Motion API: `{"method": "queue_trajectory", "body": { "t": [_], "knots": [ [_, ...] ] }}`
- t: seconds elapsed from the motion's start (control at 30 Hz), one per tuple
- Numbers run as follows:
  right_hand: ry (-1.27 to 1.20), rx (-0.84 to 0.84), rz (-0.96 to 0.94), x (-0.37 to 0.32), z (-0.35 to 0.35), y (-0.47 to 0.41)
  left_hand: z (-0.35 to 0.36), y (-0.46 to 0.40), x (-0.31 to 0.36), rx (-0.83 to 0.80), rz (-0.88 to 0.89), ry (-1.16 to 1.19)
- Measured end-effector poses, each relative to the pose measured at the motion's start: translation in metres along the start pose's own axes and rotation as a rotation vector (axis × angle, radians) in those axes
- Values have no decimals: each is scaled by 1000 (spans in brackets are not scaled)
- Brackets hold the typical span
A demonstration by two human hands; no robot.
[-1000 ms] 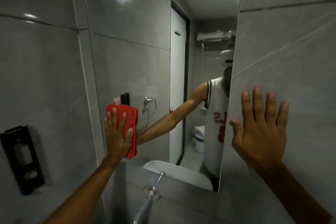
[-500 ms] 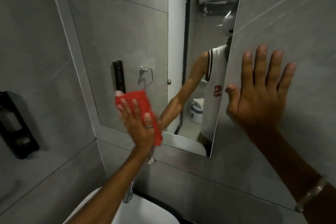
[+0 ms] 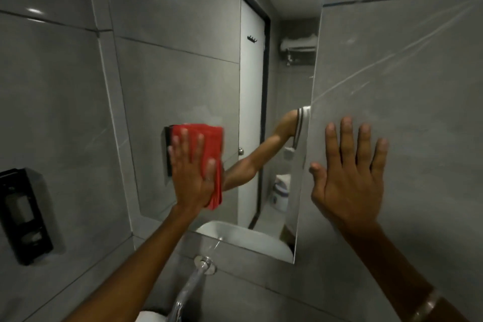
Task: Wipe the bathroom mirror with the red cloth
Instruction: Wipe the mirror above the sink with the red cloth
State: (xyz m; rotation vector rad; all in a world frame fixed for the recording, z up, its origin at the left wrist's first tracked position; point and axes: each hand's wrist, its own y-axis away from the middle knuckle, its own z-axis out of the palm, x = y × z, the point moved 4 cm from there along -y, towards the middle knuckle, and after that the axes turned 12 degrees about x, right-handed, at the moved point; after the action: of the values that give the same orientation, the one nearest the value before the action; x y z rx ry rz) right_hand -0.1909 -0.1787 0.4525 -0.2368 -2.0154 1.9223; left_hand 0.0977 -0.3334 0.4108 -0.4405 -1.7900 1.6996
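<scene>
Left hand (image 3: pixel 192 172): fingers spread flat, pressing the folded red cloth (image 3: pixel 209 157) against the mirror (image 3: pixel 183 73), low on the glass and left of centre. No grasp; the cloth is pinned under the palm, its right edge and top showing past the fingers. Right hand (image 3: pixel 347 172): released, fingers splayed, flat on the grey wall (image 3: pixel 405 86) just right of the mirror's edge. A tap (image 3: pixel 193 282) projects from the wall below the mirror. A black dispenser (image 3: pixel 23 214) is mounted far left.

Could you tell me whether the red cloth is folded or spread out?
Folded: the red cloth shows stacked layered edges along its right side under the left hand.
</scene>
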Motion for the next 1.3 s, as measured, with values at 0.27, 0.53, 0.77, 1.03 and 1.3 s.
{"method": "queue_trajectory", "body": {
  "t": [0.27, 0.53, 0.77, 1.03, 1.3],
  "knots": [
    [-113, -86, 22, 5, -18, -6, 21, 56, 143, -211, 266, 61],
    [-204, -76, -38, 24, -36, -22, 28, -160, 189, -21, 231, 101],
    [-218, -25, -78, 28, -24, -11, 27, -273, 222, 25, 169, 91],
    [-553, 48, 49, 35, -46, -16, 26, -35, 190, -99, 371, 158],
    [-816, -275, 242, 46, -82, 26, -13, 168, 117, -327, 709, 261]
  ]
}}
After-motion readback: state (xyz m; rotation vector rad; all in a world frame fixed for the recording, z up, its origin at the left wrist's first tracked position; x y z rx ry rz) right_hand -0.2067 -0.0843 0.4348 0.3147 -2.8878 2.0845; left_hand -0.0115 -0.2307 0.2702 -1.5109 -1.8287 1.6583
